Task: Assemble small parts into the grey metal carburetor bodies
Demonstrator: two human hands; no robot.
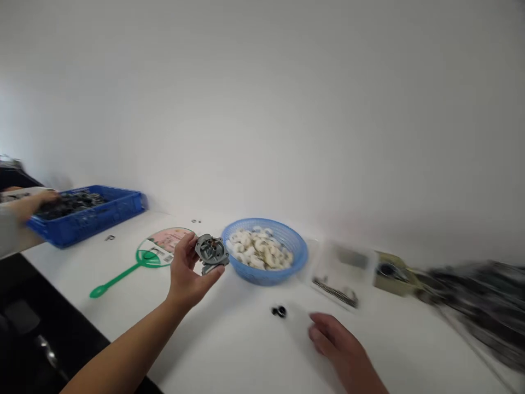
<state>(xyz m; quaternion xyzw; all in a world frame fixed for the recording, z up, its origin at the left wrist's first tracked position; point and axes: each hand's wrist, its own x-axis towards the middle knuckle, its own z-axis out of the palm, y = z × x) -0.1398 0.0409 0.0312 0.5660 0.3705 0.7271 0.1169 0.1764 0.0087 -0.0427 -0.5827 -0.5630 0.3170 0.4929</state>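
My left hand [186,273] is closed around a grey metal carburetor body [212,250], gripped by its edges. Its open round side, with a brass-coloured piece in the middle, faces up and toward me. Low on the right, my right hand [332,339] hovers over the white table, slightly blurred. Its fingers are loosely bent and a little apart, and nothing shows in them. Just left of it lie small black ring-like parts [279,311], not touched by the hand.
A blue basket [266,278] of white pieces stands behind the carburetor body. Left are a green-handled fan [118,280] and a blue crate [98,221] of dark parts, with another person's hand [39,202] at it. Right are a clear tray [336,268], a yellowish container [394,273] and blurred dark parts [484,301].
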